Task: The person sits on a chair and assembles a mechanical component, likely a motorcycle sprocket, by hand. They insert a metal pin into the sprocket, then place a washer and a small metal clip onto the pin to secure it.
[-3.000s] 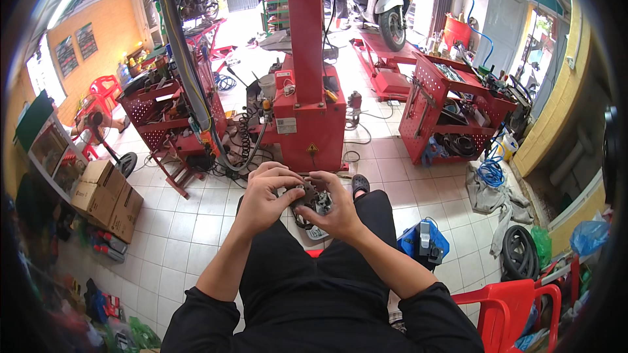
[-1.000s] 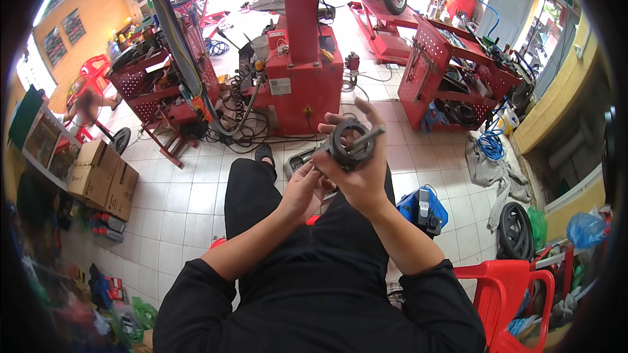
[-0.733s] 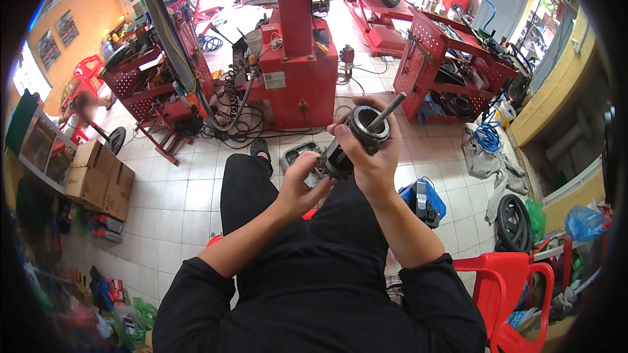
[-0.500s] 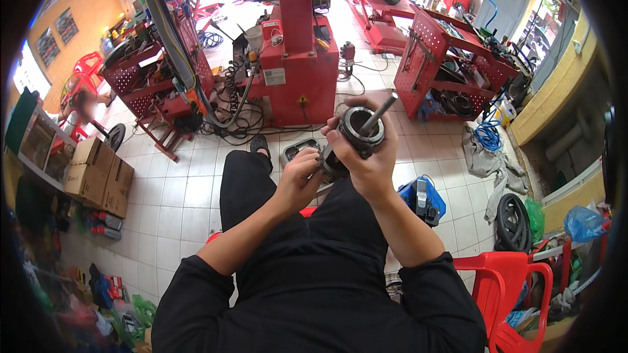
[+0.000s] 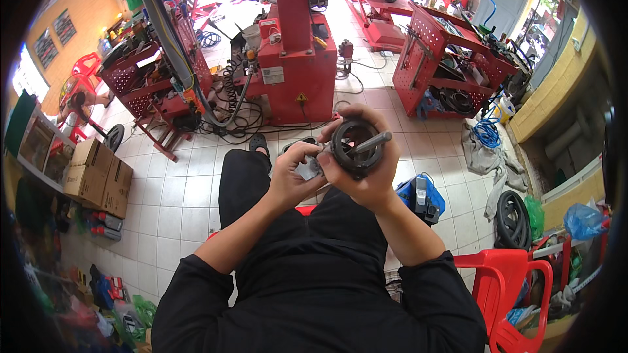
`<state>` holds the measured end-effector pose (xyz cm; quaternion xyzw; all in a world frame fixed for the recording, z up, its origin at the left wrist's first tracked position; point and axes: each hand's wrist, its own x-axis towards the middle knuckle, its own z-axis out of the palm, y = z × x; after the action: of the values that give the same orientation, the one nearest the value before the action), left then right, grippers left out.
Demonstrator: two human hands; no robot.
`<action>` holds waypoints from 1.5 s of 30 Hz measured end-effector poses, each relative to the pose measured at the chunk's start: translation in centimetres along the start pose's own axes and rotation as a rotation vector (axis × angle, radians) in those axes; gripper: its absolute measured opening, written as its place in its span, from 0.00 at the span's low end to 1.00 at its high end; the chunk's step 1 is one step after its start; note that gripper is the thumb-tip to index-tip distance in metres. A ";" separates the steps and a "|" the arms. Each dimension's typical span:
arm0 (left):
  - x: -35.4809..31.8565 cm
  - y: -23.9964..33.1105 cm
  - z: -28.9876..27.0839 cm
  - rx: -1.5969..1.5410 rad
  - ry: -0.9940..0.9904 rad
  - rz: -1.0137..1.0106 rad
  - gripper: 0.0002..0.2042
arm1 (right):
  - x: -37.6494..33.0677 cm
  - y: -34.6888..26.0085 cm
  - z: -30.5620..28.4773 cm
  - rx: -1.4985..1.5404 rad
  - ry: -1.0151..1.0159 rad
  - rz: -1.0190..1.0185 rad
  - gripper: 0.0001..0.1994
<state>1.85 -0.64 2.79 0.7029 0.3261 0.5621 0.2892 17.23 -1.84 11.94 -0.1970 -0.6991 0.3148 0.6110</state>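
Observation:
My right hand is wrapped around a dark, ring-shaped metal part, its round opening tilted up toward me. A grey metal rod sticks out of that opening toward the right. Close against the part's left side is my left hand, its thumb and fingers closed. Something greyish shows between the left fingers, too small and covered to make out. The part's lower end is hidden behind my hands, which are above my lap.
Ahead stands a red lift column with a boxy base, hoses and cables on the floor around it. Red tool carts flank it. A blue bag with a dark tool lies right of my knee. A red plastic chair stands at lower right.
The ring-shaped part has tipped so its opening faces me more, and the rod now leans lower to the right. My left hand has shifted slightly and its fingers have changed position.

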 end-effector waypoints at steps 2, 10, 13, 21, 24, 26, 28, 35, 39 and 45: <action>-0.1 0.0 0.2 -0.011 0.035 -0.011 0.16 | -0.3 0.2 0.2 -0.005 -0.016 -0.047 0.29; -0.3 1.2 0.2 -0.100 0.084 -0.034 0.12 | -1.2 0.5 0.9 -0.087 -0.029 -0.226 0.32; -0.1 1.8 -0.2 0.026 0.030 0.001 0.12 | -1.4 0.7 0.8 -0.146 -0.029 -0.276 0.32; 0.5 2.0 -0.8 0.177 -0.006 0.201 0.16 | -1.2 0.3 0.8 -0.240 -0.022 -0.391 0.33; 0.4 1.1 -0.8 0.195 0.044 0.275 0.16 | -1.4 0.3 1.0 -0.218 -0.030 -0.377 0.33; 0.6 0.9 -0.9 0.207 0.058 0.335 0.16 | -1.6 0.3 0.9 -0.213 -0.065 -0.378 0.33; 0.8 1.2 -1.1 0.235 0.053 0.390 0.15 | -1.6 0.2 0.8 -0.223 -0.080 -0.411 0.34; 0.8 1.0 -2.0 0.212 -0.047 0.322 0.14 | -1.8 0.3 0.9 -0.185 -0.100 -0.412 0.36; 1.1 1.1 -2.2 0.211 -0.092 0.346 0.15 | -1.8 0.6 0.7 -0.186 -0.116 -0.422 0.36; 0.9 -0.1 -2.0 0.219 -0.104 0.438 0.16 | -1.6 0.0 0.9 -0.218 -0.087 -0.403 0.35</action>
<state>0.05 0.17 3.65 0.8120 0.2095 0.5357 0.0989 16.68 -3.07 10.71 -0.1043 -0.7797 0.1173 0.6062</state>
